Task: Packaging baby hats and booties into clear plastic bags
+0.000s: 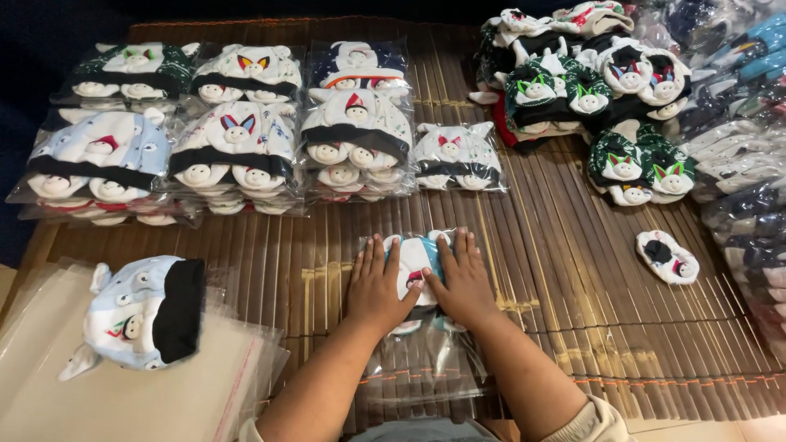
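Observation:
Both my hands lie flat on a clear plastic bag [417, 360] that holds a light blue and white baby hat set [419, 263] on the bamboo mat [565, 278]. My left hand [375, 286] presses its left side, fingers spread. My right hand [465, 280] presses its right side. The bag's open end points toward me. Neither hand grips anything.
Stacks of bagged hat sets [237, 139] fill the far left and middle of the mat. Loose unbagged hats [589, 90] pile at the far right, with one small piece [667, 256] lying apart. A loose blue hat [143, 315] rests on empty clear bags [123, 385] at near left.

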